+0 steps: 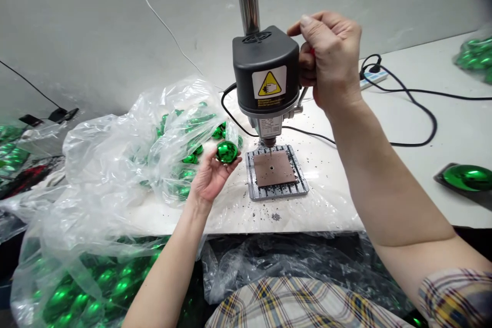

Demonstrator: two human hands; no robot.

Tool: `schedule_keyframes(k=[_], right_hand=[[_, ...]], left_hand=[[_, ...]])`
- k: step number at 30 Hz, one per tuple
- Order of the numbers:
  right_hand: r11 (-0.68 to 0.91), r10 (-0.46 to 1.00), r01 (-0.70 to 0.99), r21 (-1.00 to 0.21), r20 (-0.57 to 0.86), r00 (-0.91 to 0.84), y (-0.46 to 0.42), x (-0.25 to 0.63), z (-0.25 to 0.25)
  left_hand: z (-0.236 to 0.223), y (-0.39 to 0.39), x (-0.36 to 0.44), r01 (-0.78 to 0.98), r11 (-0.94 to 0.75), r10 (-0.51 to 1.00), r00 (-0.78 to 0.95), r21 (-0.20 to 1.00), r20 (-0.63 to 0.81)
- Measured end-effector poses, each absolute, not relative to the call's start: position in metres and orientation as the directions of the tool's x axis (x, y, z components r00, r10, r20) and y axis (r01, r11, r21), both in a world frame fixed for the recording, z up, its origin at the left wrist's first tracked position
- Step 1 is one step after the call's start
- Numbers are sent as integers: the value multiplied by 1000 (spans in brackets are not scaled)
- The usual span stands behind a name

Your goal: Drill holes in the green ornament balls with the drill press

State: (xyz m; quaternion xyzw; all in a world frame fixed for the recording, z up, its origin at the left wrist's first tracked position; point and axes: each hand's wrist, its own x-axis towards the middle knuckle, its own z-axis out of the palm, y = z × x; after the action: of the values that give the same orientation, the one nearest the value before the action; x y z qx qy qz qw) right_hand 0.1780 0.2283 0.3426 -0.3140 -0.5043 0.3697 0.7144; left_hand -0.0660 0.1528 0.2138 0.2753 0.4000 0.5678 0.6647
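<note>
A shiny green bauble, likely light, brittle and slippery and best cradled rather than squeezed, sits cupped in the half-open left hand beside a bench drill. The right hand closes around a mostly hidden handle.

Scuffed grey wall right behind a white workbench, thin white cable running down it, plus a black cord looping across the benchtop from a white power strip. Pretty flat, even light all over, bit of glare on the top.
</note>
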Motion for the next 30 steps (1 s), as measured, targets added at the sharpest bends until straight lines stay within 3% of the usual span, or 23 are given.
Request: schedule_keyframes(k=[3,6,12,22,30], right_hand=[[520,850,-191,-832,481,217,229,178,343],[516,853,-176,-838,483,198,229,179,343],[490,867,-169,-855,457,198,227,178,345],[512,857,-183,-839,483,181,232,179,343],[471,867,-50,-881,451,215,226,177,348]], left_hand=[[195,153,-45,-591,220,969,38,776,-246],[169,159,-30,-508,185,975,-10,841,-221],[134,172,-6,-188,-69,992,-114,980,48],[115,174,8,115,-157,984,-64,981,165],[118,163,22,162,-248,966,-35,955,256]])
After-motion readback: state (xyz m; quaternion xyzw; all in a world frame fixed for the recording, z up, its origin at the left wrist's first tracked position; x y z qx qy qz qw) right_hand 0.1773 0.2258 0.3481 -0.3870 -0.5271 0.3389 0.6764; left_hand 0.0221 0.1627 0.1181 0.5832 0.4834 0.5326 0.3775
